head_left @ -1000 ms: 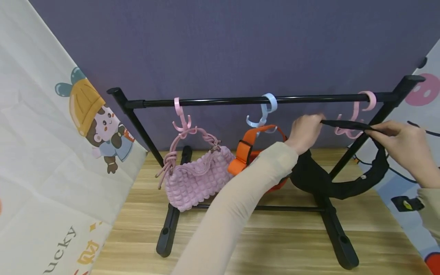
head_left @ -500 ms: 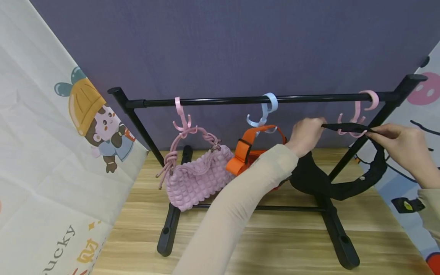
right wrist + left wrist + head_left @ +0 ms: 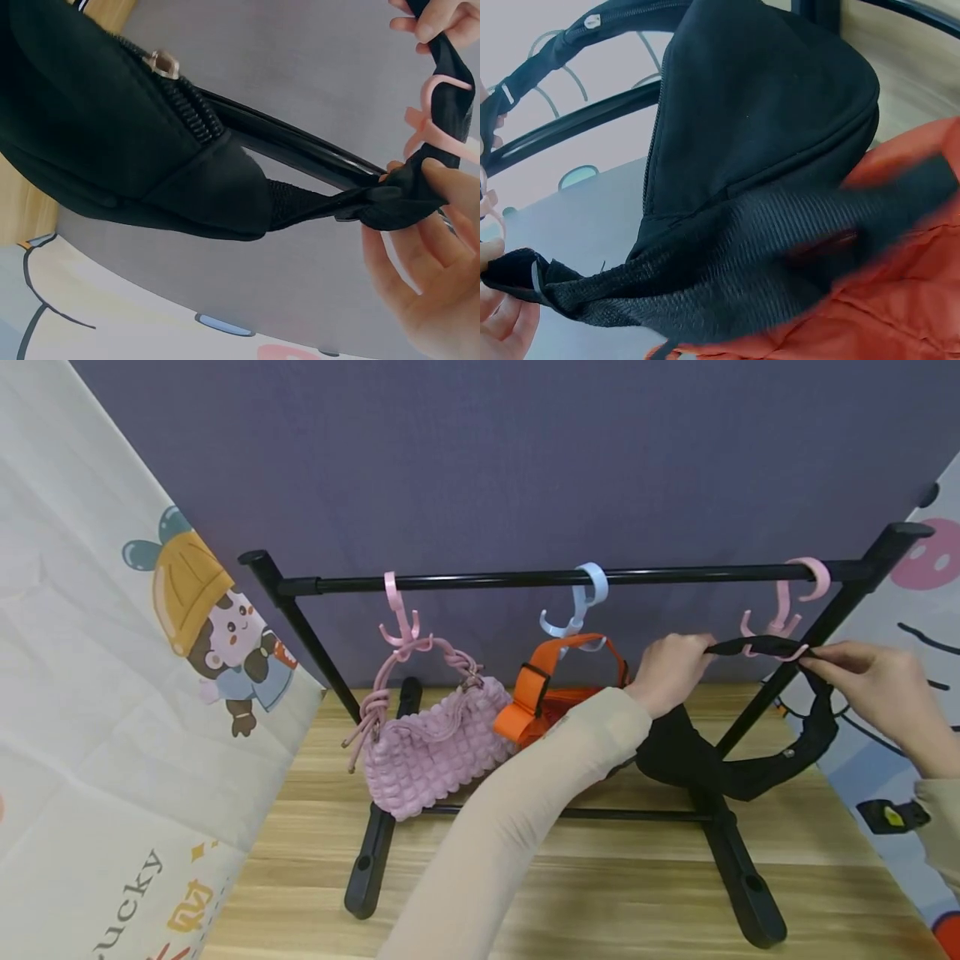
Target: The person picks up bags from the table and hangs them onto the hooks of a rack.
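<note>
A black sling bag (image 3: 678, 752) with a zipper hangs below its strap (image 3: 761, 645), on the right of the rack. My left hand (image 3: 671, 670) grips the strap on one side of the pink hook (image 3: 782, 610). On the other side my right hand (image 3: 881, 685) pinches it between thumb and fingers. Between the hands the strap lies in the hook's lower prongs, whose tips show in front of it. The right wrist view shows the pink prongs (image 3: 439, 112) around the strap. In the left wrist view a blurred webbing strap (image 3: 780, 255) crosses the bag's lower part.
A black rack's top bar (image 3: 480, 580) carries the hooks. A pink woven handbag (image 3: 438, 747) hangs from the left pink hook (image 3: 401, 618). From the blue hook (image 3: 577, 602) hangs an orange bag (image 3: 536, 693), partly behind my left sleeve. The rack stands on a wooden surface (image 3: 600, 877).
Both hands have come down slightly with the strap. It was above and in front of the hook's prongs and now sits down among them. The other bags hang as before.
</note>
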A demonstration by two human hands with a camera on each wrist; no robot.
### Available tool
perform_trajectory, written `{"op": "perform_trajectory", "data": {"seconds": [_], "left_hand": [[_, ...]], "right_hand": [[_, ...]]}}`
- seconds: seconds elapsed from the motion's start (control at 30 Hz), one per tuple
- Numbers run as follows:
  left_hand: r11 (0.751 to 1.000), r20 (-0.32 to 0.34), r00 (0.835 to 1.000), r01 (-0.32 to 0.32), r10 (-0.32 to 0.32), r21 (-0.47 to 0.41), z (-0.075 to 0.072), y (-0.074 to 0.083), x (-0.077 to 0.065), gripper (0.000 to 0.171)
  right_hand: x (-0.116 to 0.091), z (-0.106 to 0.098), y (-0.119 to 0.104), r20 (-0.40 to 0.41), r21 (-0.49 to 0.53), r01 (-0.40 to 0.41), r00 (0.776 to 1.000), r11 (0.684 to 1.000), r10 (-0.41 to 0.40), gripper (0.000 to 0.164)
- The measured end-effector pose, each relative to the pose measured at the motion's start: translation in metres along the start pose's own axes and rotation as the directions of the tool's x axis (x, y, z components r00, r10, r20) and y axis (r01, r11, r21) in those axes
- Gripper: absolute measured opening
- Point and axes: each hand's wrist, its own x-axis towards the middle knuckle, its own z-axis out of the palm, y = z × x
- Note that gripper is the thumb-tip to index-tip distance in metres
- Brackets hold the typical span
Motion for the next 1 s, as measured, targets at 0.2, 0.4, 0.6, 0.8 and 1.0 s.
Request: {"op": "perform_trajectory", "data": {"seconds": [0.2,0.4,0.6,0.8,1.0], "left_hand": [[0.999,-0.010,1.000,0.000,0.000,-0.045,0.006,0.002,-0.005,0.026],[0.993,-0.042,0.999,-0.009,0.004,-0.117,0.010,0.005,-0.009,0.022],[0.988,-0.039,0.999,0.020,-0.026,-0.154,0.011,0.008,-0.014,0.024],[0.981,-0.031,0.998,0.042,-0.049,-0.190,0.011,0.010,-0.020,0.028],[0.975,-0.070,0.995,0.048,-0.065,-0.216,0.008,0.009,-0.030,0.036]], "right_hand": [[-0.001,0.005,0.003,0.030,-0.024,-0.031,0.999,0.999,0.031,0.026],[-0.001,0.009,0.003,0.030,-0.043,-0.031,0.999,0.999,0.032,0.028],[-0.003,0.011,-0.002,0.037,-0.039,-0.043,0.998,0.998,0.044,0.032],[-0.006,0.009,-0.010,0.044,-0.060,-0.066,0.997,0.996,0.069,0.033],[-0.009,0.007,-0.018,0.028,-0.115,-0.069,0.997,0.991,0.073,0.033]]}}
